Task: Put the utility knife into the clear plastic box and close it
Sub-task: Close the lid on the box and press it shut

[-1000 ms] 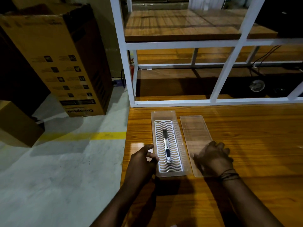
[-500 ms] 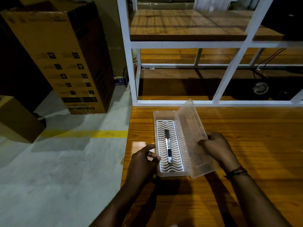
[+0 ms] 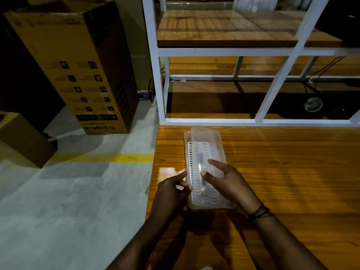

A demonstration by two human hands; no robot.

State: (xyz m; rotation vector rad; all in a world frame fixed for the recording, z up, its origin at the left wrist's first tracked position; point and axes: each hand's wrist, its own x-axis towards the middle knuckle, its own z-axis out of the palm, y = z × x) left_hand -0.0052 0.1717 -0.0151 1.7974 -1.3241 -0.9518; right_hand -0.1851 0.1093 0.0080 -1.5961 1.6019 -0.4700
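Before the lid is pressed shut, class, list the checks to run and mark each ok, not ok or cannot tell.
1. Utility knife inside the clear plastic box: ok.
2. Lid over the box: ok.
3. Lid squared with the box: not ok, it sits askew.
4. Left hand steadying the box's left edge: ok.
5. Right hand on the lid: ok.
6. Lid latched: cannot tell.

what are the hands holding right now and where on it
The left hand grips the clear plastic box at its near left edge; the right hand rests on the clear lid.
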